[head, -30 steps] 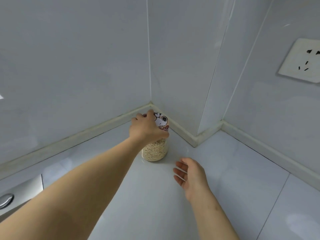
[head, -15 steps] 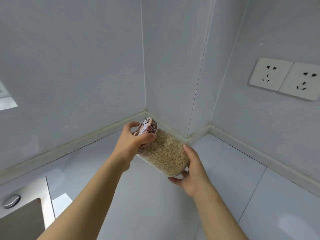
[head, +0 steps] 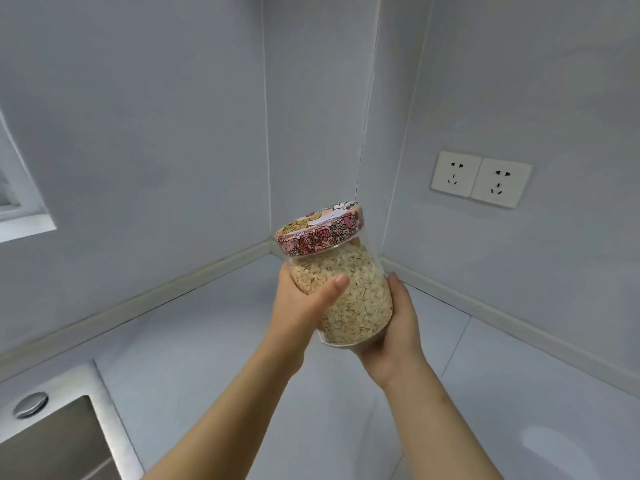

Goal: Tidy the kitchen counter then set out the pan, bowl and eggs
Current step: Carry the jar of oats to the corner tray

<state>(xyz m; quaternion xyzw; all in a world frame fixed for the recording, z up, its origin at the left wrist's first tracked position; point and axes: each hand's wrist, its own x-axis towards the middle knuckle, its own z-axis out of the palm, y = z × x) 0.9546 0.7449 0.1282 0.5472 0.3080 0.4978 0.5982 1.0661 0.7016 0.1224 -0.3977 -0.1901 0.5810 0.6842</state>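
A clear glass jar of oats (head: 349, 292) with a pink flowered lid is held up in the air above the white counter (head: 214, 341), nearly upright and leaning slightly right. My left hand (head: 301, 306) wraps its left side, thumb across the front. My right hand (head: 394, 327) cups its base and right side. No pan, bowl or eggs are in view.
Tiled walls meet in a corner behind the jar. Two wall sockets (head: 481, 178) sit on the right wall. A steel sink (head: 52, 434) with a round knob is at the lower left. A window ledge (head: 24, 223) shows at the left edge.
The jar stood in the counter corner with only my left hand on its lid. Both hands have since tipped it, lifted it toward me and turned it upright.
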